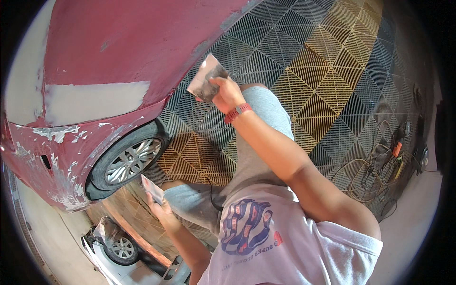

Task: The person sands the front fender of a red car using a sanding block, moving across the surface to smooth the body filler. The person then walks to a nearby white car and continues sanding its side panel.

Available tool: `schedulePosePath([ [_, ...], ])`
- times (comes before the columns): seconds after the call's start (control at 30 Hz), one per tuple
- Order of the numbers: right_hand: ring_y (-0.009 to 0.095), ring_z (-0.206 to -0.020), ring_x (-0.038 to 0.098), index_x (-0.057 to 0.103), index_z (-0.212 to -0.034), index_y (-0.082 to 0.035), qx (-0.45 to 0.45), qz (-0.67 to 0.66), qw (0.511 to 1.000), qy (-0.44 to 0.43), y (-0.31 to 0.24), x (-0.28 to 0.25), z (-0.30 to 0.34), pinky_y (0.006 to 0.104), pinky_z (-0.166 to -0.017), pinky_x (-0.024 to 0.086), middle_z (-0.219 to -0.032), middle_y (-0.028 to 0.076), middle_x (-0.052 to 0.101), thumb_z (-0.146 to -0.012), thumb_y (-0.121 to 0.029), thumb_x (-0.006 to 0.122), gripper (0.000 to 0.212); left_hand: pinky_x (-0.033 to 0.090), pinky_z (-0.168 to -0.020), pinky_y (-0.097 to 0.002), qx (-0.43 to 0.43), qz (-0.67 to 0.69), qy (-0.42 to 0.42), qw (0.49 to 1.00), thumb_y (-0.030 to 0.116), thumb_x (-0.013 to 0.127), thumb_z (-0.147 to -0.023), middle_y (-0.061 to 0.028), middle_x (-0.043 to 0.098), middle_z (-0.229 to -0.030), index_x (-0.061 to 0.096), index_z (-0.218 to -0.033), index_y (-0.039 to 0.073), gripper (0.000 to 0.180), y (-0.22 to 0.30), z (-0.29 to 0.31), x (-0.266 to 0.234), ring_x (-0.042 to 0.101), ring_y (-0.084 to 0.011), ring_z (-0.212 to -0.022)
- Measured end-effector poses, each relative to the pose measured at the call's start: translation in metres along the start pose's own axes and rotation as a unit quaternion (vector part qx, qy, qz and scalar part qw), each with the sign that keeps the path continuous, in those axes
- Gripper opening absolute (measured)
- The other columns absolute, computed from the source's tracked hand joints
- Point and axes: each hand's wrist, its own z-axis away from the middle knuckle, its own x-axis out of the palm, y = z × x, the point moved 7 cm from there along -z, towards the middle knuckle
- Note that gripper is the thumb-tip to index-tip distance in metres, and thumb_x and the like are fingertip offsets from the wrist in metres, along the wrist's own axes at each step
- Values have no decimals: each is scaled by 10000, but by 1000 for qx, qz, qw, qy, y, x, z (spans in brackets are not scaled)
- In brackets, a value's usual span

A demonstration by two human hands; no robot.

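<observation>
Stretching forward, the right hand (228,94) grips a smeared plate (205,81), the left hand (160,208) a card (152,188).

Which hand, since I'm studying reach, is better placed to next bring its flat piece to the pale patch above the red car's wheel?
Probably the right hand: its flat piece shows nearer that pale patch. The left hand, holding another flat piece, shows lower, near the wheel.
</observation>
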Motion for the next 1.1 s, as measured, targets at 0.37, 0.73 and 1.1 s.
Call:
schedulePosePath([
  [0.37,406,-1047,716,506,-1444,-39,-20,-16,992,125,4,-7,-67,583,-642,613,-1306,208,655,-1017,-70,483,429,565,-1040,-385,46,-67,44,996,177,700,-1020,-149,614,-1485,553,-1504,2,535,-12,2,-50,656,-235,-1257],
  [0.73,246,-1105,681,550,-1455,-3,32,79,995,54,66,9,46,388,-964,563,-1276,126,697,-947,-35,621,514,627,-617,-254,-71,96,-201,972,315,611,-1094,-146,266,-1758,295,-1700,310,683,-28,74,177,519,-354,-1425],
  [1.1,325,-1249,636,436,-1532,68,129,304,942,-52,132,10,86,424,-1084,502,-1332,246,657,-971,-257,778,733,597,-669,-260,-145,115,-147,972,297,659,-1071,-56,673,-1423,614,-1460,108,436,-72,49,210,670,-221,-1236],
])
